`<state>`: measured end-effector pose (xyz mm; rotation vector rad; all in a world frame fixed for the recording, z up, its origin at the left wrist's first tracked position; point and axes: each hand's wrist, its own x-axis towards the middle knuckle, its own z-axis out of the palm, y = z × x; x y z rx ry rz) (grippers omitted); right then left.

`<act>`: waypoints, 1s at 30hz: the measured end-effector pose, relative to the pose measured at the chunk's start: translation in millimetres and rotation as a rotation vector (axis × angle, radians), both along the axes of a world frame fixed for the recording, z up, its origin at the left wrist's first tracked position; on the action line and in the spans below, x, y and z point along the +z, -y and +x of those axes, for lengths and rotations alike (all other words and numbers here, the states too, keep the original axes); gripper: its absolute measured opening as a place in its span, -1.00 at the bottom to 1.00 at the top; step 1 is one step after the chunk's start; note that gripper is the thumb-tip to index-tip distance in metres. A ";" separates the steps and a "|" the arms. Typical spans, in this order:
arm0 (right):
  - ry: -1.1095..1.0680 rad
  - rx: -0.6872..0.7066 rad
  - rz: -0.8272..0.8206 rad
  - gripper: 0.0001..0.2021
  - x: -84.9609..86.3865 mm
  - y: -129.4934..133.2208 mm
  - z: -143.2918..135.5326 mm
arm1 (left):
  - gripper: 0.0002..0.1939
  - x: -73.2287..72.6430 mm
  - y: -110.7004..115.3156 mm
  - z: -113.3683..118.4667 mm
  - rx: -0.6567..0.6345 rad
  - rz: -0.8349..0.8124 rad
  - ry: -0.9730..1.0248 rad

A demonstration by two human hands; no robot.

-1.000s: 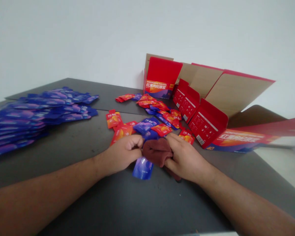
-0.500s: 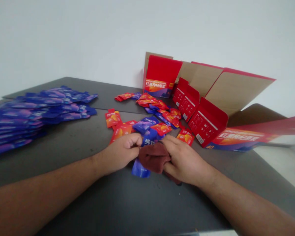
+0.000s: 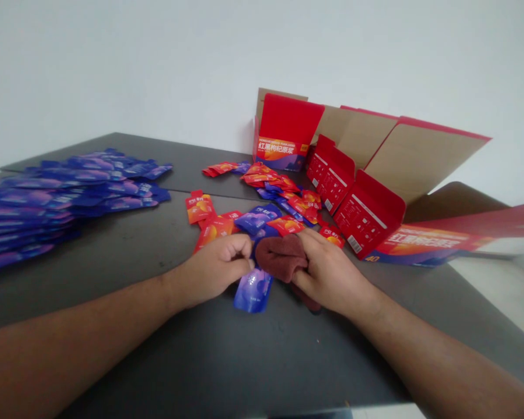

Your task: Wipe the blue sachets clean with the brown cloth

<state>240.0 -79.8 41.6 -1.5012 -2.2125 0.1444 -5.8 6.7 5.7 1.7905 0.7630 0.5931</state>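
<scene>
Brown cloth (image 3: 280, 257) and blue pouch (image 3: 254, 293) meet between two busy hands

From where I stand, the left hand (image 3: 225, 261) is curled tight, thumb pressed to the bent forefinger, pinching the blue pouch near its upper edge. The pouch's lower part shows beneath the thumb, just above the dark table (image 3: 135, 250). The right hand (image 3: 327, 266) grips the bunched brown cloth, thumb below and fingers above, with a loose end trailing under the palm. The cloth overlaps the pouch's top; whether it presses on it, I cannot tell.

Just beyond the hands lie scattered red and blue pouches (image 3: 262, 217). Well off to the left, a thick stack of blue pouches (image 3: 78, 186) spreads across the tabletop. To the right, open red cartons (image 3: 358, 212) stand with flaps raised, before a pale wall (image 3: 113, 70).
</scene>
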 end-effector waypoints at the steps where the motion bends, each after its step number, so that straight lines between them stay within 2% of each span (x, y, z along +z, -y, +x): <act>1: -0.004 0.020 -0.001 -0.80 -0.1 0.3 -0.2 | -0.79 0.5 0.1 -0.1 0.002 0.010 -0.004; 4: 0.013 0.178 -0.032 -0.79 0.0 3.6 -2.5 | -0.79 1.8 0.8 0.1 0.010 0.039 -0.007; 6: 0.031 0.213 -0.043 -0.79 0.3 5.0 -3.4 | -0.79 1.9 1.1 0.2 0.016 0.042 -0.005; 11: -0.014 0.022 0.006 -0.80 -0.9 1.4 -0.3 | -0.77 0.3 0.8 -0.1 0.004 -0.022 -0.004; 16: 0.023 0.167 -0.042 -0.78 -0.2 3.2 -2.4 | -0.77 -0.4 0.4 -0.5 0.029 0.056 0.000; 22: 0.003 -0.016 0.004 -0.81 1.2 1.3 -1.4 | -0.77 -3.8 -0.7 -1.2 0.010 -0.025 0.009; 27: 0.032 0.181 -0.048 -0.79 -0.2 3.8 -2.8 | -0.79 -0.5 -1.0 0.1 0.011 0.057 0.017; 30: 0.015 0.088 -0.023 -0.79 0.9 2.4 -1.4 | -0.77 -3.4 -1.4 -0.2 0.001 0.015 0.041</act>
